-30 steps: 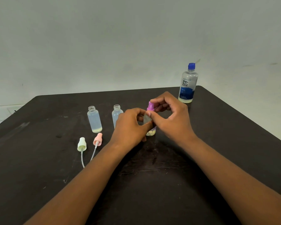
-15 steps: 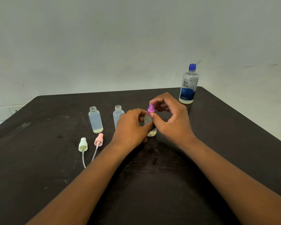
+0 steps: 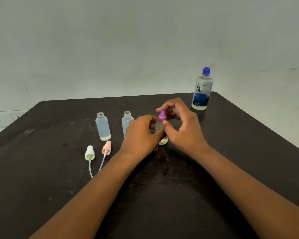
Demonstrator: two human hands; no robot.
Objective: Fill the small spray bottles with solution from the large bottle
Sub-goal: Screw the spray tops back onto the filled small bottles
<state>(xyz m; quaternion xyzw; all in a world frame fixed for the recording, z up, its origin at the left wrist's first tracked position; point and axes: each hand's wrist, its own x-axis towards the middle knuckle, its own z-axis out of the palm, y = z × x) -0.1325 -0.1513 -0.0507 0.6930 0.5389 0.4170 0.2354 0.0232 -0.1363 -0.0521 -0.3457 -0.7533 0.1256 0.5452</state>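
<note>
Both hands meet at frame centre: left hand (image 3: pixel 141 133) grips the small bottle (image 3: pixel 160 128) steady, so right hand (image 3: pixel 181 125) fingers pinch its purple sprayer (image 3: pixel 162 116).

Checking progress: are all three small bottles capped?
No: only the bottle in the hands wears its purple spray top; two small bottles stand open.
</note>
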